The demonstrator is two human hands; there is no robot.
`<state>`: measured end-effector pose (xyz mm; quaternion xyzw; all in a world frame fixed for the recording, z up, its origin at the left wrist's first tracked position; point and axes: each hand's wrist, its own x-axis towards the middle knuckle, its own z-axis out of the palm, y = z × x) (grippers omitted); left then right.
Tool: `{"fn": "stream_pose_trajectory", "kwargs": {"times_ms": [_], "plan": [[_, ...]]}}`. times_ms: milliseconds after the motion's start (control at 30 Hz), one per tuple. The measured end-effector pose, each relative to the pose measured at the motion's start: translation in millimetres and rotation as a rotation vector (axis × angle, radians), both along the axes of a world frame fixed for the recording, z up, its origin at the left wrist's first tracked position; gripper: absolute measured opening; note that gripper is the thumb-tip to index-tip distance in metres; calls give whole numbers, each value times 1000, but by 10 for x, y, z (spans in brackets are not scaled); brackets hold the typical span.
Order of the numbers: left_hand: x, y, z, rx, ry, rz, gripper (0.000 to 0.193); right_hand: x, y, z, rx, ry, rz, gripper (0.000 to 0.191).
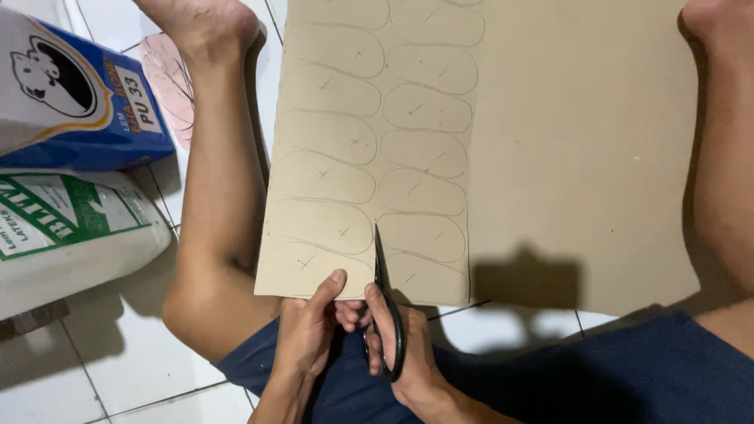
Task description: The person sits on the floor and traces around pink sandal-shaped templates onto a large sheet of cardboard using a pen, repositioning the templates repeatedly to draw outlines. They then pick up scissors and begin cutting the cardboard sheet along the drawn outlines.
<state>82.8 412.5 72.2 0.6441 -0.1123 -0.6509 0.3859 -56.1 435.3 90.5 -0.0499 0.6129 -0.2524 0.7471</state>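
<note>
Cardboard (565, 157), a broad tan sheet with a matte, smooth face, fills the middle and right of the frame, lying across the person's bare legs above a white tiled floor (118, 369). Its left half carries two columns of pencilled outlines (377, 149), each a rounded oblong with a small tick inside; the right half is plain. At the left of the frame sit a white sack with green print (63, 235) and, above it, a blue and white box (78, 94), both glossy. A pale pink cut-out shape (169, 82) lies on the tiles at upper left, partly hidden by a leg, so its full outline is hard to judge. Dark blue shorts (628, 369) cover the lower right.

At the sheet's lower edge, the left hand (306, 330) pinches the cardboard, thumb on top and fingers curled beneath. The right hand (400, 338) grips black-handled scissors (385, 298), fingers closed through the loops, slim blades pointing up into the sheet between the two columns.
</note>
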Motion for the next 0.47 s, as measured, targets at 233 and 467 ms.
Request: {"fn": "stream_pose_trajectory", "kwargs": {"times_ms": [233, 467], "plan": [[-12, 2, 15, -29, -65, -17, 27, -415, 44, -71, 70, -278, 41, 70], [-6, 12, 88, -13, 40, 35, 30, -406, -157, -143, -18, -141, 135, 74]]}}
